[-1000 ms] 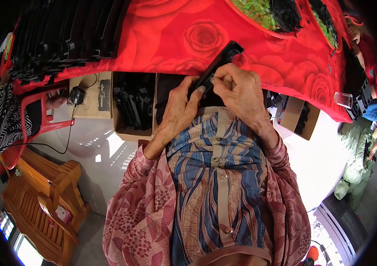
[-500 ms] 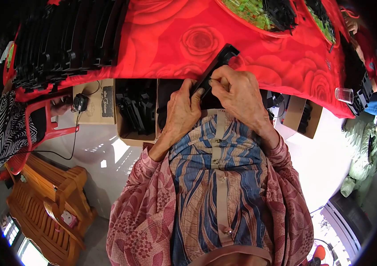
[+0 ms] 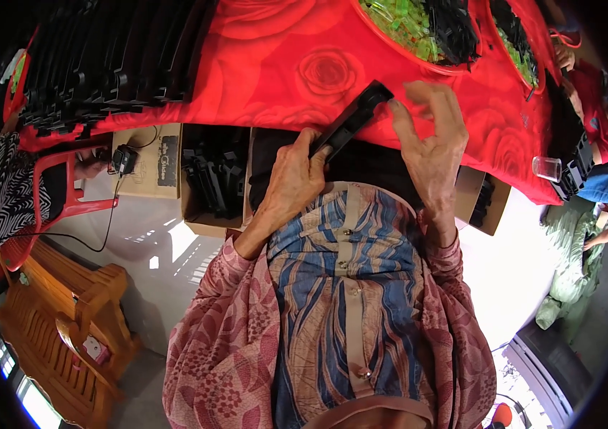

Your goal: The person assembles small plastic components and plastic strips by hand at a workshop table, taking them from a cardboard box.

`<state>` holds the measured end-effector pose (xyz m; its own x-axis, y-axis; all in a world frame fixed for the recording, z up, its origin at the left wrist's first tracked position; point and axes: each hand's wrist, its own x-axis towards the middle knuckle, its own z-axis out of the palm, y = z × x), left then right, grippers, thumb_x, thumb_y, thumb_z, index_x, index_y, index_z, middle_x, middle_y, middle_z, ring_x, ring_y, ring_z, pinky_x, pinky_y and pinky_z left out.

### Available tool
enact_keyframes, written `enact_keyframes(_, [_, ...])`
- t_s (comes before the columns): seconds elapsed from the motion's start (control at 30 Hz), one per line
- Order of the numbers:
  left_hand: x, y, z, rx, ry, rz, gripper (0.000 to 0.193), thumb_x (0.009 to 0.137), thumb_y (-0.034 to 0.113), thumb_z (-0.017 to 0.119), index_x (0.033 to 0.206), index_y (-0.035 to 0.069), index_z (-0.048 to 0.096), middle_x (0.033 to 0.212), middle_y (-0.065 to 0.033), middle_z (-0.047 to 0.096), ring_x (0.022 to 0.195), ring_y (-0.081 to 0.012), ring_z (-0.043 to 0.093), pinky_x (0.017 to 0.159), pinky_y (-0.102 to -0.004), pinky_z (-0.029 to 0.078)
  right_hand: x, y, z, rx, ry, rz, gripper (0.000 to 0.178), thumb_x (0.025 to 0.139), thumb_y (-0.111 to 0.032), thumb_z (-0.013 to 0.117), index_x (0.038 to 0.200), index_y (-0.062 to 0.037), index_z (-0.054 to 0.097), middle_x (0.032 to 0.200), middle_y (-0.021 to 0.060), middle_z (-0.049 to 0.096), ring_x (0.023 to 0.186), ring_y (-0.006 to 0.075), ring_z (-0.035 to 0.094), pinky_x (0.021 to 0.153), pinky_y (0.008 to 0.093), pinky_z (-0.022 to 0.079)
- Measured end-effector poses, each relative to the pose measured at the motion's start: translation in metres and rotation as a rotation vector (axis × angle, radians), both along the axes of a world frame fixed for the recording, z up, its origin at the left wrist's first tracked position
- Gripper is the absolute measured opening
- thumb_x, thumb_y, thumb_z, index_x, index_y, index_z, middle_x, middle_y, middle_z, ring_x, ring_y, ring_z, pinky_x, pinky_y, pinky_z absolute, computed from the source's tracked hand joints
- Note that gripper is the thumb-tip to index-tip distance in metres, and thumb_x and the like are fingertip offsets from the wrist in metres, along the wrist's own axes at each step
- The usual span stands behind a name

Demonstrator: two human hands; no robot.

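- Clock directions run from the middle of the view, with 12 straight ahead of the person.
- The left hand (image 3: 293, 171), near 12, has its grip closed around the lower end of a long, narrow black part (image 3: 354, 118), thumb on the near side.
- That part lies between 12 and 1, tilted so its far end points toward 2, in front of the worktop's (image 3: 275, 79) red rose-patterned cloth.
- The right hand (image 3: 434, 146), near 2, has a wide grip with nothing in it, fingers spread and bent. Its thumb tip is just beside the part's far end; whether they touch, I cannot tell.
- Between 10 and 11, many black parts (image 3: 111, 64) stand packed in a row on the worktop.
- At 1, a round red tray (image 3: 429, 69) bears green pieces (image 3: 404, 25) and, on its right side, black pieces (image 3: 454, 32).
- Just short of 3, a clear cup (image 3: 547, 169) lies near the cloth's edge.
- At 10, under the worktop's edge, an open cardboard box (image 3: 207, 225) holds more black parts.
- At 8 is a wooden seat (image 3: 53, 322); just past 9, a red plastic chair (image 3: 71, 186).
- Past 2, a co-worker's red sleeve (image 3: 604, 136) shows.
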<state>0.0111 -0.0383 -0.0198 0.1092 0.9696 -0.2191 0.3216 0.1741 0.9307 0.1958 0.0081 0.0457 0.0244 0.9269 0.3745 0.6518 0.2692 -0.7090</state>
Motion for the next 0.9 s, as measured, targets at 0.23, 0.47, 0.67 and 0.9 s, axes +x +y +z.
enact_keyframes(0.23, [-0.02, 0.003, -0.004, 0.04, 0.099, -0.132, 0.019, 0.089, 0.012, 0.058, 0.102, -0.001, 0.058, 0.072, -0.0236, 0.06, 0.069, -0.0416, 0.062, 0.063, -0.0468, 0.046, 0.001, 0.008, 0.002, -0.166, -0.065, 0.283, 0.036, 0.073, -0.011, 0.075, 0.104, 0.0027, 0.062, 0.099, 0.0171, 0.061, 0.095, 0.0327, 0.059, 0.082, 0.0396, 0.048])
enact_keyframes(0.47, [-0.031, 0.002, 0.008, -0.064, 0.095, -0.248, 0.027, 0.088, 0.025, 0.065, 0.095, 0.0, 0.061, 0.069, -0.0204, 0.061, 0.065, -0.038, 0.06, 0.061, -0.0436, 0.046, 0.003, 0.002, 0.008, -0.57, -0.065, 0.495, 0.031, 0.074, -0.015, 0.071, 0.099, 0.0016, 0.064, 0.094, 0.0171, 0.066, 0.081, 0.0317, 0.065, 0.069, 0.0391, 0.051])
enact_keyframes(0.67, [-0.028, -0.005, 0.013, 0.078, 0.263, -0.263, 0.025, 0.087, 0.024, 0.066, 0.09, 0.0, 0.061, 0.064, -0.0171, 0.058, 0.054, -0.0298, 0.056, 0.055, -0.0403, 0.043, 0.001, 0.0, 0.01, -0.597, -0.266, 0.531, 0.029, 0.072, -0.016, 0.07, 0.095, 0.0017, 0.066, 0.084, 0.0174, 0.067, 0.08, 0.0312, 0.066, 0.069, 0.0363, 0.051])
enact_keyframes(0.9, [-0.032, -0.001, 0.034, -0.112, 0.308, -0.386, 0.029, 0.087, 0.024, 0.061, 0.1, -0.002, 0.061, 0.067, -0.0215, 0.06, 0.069, -0.038, 0.062, 0.069, -0.0472, 0.048, -0.002, -0.005, -0.002, -0.79, -0.091, 0.535, 0.024, 0.071, -0.01, 0.071, 0.092, 0.0011, 0.066, 0.075, 0.0127, 0.067, 0.059, 0.0164, 0.061, 0.053, 0.0311, 0.045])
